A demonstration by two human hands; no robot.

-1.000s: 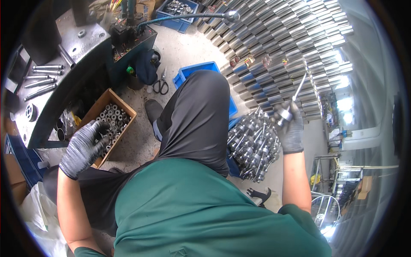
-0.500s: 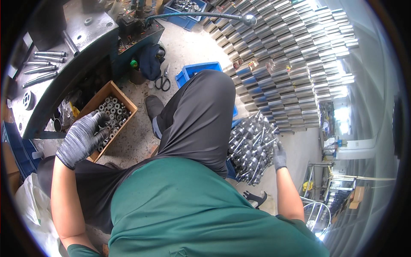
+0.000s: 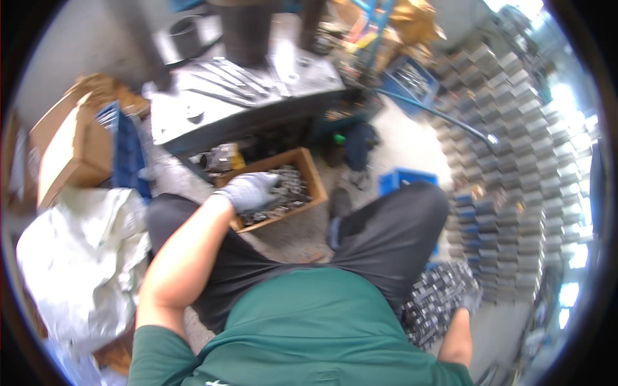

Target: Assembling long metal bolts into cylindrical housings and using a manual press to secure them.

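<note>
My gloved left hand [image 3: 248, 191] reaches into a wooden box [image 3: 313, 172] filled with small round metal parts [image 3: 293, 184]. Its fingers lie over the parts, but blur hides whether they grip one. At the right, beside my knee, my gloved right hand [image 3: 472, 299] rests at the edge of a heap of metal shafts [image 3: 438, 302]. The fingers of that hand are smeared too, so its hold is unclear.
Ahead is a metal workbench [image 3: 270, 116] with several rods [image 3: 225, 80] on it. Blue crates [image 3: 405, 180] stand beyond my knee. Stacked metal cylinders [image 3: 502, 161] form a wall on the right. A white sack [image 3: 84, 257] and cardboard box [image 3: 77, 148] lie left.
The view has swung left, bringing the sack and cardboard box into sight. My left hand has gone from above the box's near edge down onto the parts. My right hand stays by the shafts.
</note>
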